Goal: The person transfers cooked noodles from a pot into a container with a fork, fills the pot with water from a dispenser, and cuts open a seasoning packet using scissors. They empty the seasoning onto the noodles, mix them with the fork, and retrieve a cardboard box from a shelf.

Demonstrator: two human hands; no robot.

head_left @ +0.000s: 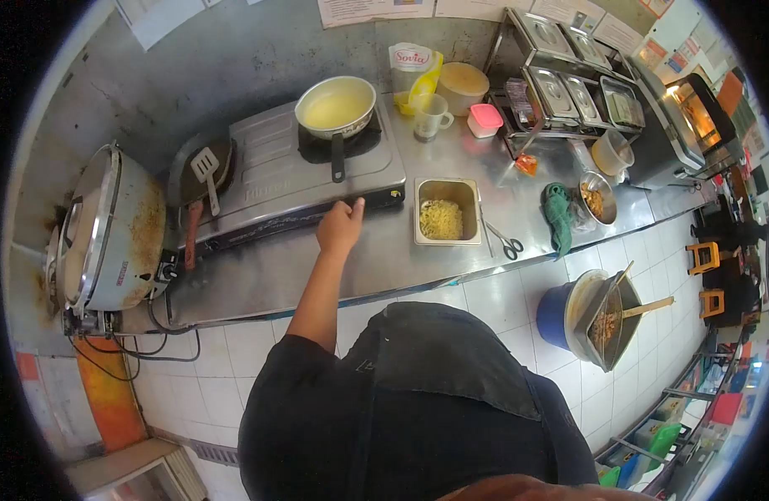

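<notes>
My left hand (340,225) is at the front panel of a silver gas stove (263,167), its fingers curled and thumb raised. What the fingers close on is hidden. Just behind it, a frying pan (307,123) with pale yellow liquid sits on the right burner, its black handle (338,159) pointing toward me. To the hand's right stands a steel container (420,219) holding shredded pale yellow food (443,220). Scissors (510,246) lie beside that container. My right hand does not show clearly; only some skin appears at the bottom edge.
A darker pan (188,171) with a slotted spatula (205,171) lies left, beside a large rice cooker (125,234). Toward the right are a measuring jug (430,117), a green cloth (557,219), a bowl (608,213) and an oven (664,125). A blue bucket (554,317) stands on the floor.
</notes>
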